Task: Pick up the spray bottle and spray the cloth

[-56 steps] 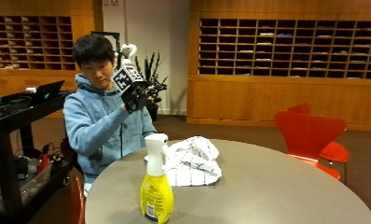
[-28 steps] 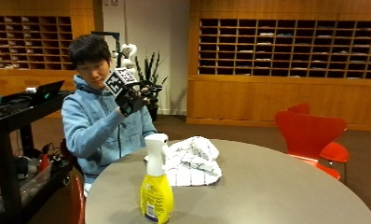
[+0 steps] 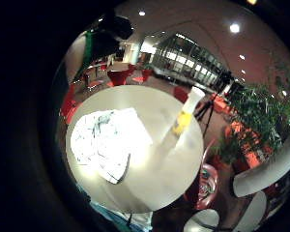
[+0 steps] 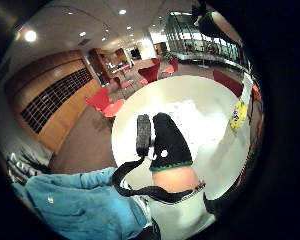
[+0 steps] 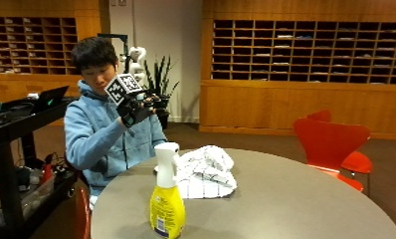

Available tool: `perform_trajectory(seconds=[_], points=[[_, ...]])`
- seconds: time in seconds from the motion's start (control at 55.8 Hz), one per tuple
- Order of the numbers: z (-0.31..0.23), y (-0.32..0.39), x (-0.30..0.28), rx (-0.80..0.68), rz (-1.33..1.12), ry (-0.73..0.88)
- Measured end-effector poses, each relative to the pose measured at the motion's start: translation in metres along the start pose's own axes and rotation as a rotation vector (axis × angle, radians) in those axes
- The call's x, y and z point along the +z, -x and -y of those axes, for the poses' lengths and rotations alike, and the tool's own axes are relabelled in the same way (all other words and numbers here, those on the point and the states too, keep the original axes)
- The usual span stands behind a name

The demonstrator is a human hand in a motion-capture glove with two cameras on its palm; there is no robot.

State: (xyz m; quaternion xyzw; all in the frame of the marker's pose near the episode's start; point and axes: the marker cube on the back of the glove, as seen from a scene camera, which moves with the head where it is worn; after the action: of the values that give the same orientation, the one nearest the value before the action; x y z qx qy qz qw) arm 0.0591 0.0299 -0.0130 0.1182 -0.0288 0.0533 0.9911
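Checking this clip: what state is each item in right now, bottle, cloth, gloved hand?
spray bottle: upright on the table, untouched.
cloth: crumpled in a heap on the table behind the bottle, apart from the hand.
right hand: raised above the table near the person's chest, holding nothing.

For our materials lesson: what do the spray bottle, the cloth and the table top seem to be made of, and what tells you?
Spray bottle: probably plastic, with a glossy yellow body and a white trigger head.
Cloth: soft woven fabric, white with thin dark check lines, lying crumpled in folds.
Table: a smooth pale grey top with a dull sheen, perhaps laminate; the look leaves that open.
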Motion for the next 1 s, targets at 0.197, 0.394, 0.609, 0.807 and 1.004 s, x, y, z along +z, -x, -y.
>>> perform_trajectory(seconds=[0.197, 0.394, 0.609, 0.807, 1.004], points=[[0.001, -0.021, 0.014, 0.069, 0.016, 0.022], [0.001, -0.046, 0.028, 0.128, 0.034, 0.046], [-0.001, -0.080, 0.042, 0.212, 0.051, 0.050], [0.002, -0.106, 0.061, 0.281, 0.048, 0.058], [0.006, -0.136, 0.082, 0.323, 0.061, 0.099]])
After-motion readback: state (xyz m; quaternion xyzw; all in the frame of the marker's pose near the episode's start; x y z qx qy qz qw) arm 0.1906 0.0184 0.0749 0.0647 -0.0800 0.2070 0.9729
